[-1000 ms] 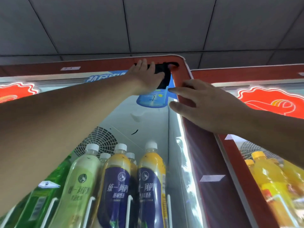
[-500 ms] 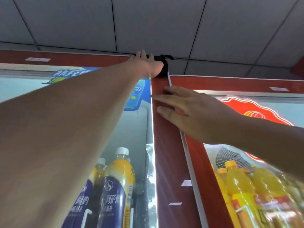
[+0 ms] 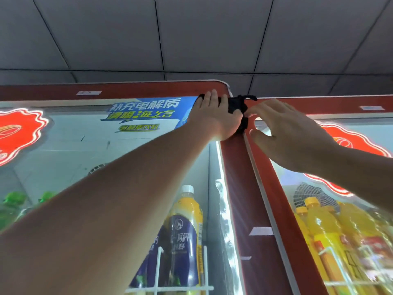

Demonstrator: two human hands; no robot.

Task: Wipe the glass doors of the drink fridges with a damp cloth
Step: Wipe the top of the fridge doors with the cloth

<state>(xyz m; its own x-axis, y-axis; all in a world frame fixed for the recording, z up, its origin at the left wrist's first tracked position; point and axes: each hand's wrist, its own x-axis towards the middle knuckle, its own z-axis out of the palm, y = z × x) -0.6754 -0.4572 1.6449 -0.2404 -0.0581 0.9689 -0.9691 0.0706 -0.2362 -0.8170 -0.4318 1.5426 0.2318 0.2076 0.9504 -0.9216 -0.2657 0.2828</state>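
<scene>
Fingers (image 3: 209,98) of the left hand (image 3: 214,118) lie straight and close together, pressing the black cloth (image 3: 236,106) flat against the top right corner of the left fridge door (image 3: 63,145), right where its red frame meets the neighbouring door (image 3: 280,201). The right hand (image 3: 287,135) hangs just beside it, fingers spread and loosely bent, holding nothing, its fingertips (image 3: 252,112) at the cloth's edge. Behind the glass stand yellow-and-purple bottles (image 3: 185,226) on the left and orange bottles (image 3: 323,226) on the right.
</scene>
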